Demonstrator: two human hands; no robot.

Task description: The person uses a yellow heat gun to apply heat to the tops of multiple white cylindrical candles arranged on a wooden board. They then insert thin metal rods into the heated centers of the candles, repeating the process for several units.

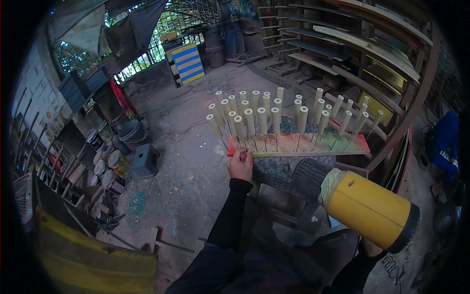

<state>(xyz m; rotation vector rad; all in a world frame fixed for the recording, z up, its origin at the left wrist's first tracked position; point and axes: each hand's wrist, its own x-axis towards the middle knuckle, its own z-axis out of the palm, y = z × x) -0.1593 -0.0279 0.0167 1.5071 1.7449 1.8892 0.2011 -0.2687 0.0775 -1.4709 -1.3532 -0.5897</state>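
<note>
A long board [293,146], stained red at its ends, carries rows of pale hollow cylinders [262,121] on thin upright rods. Near its left end, the fingers of my left hand [241,165] are closed, pinched at the foot of a thin rod [246,143] under one cylinder. My right hand [373,248] is low at the right, mostly covered by a large yellow cylindrical container [369,208] with a black end and a pale wrap at its other end. The right fingers are hidden, so their grip does not show.
Paint cans [119,162], a dark bucket [132,132] and a grey stool [145,160] stand at left. A rack [387,49] of boards fills the far right. A blue-clad person [444,142] is at the right edge. A coiled hose [391,267] hangs near my right hand.
</note>
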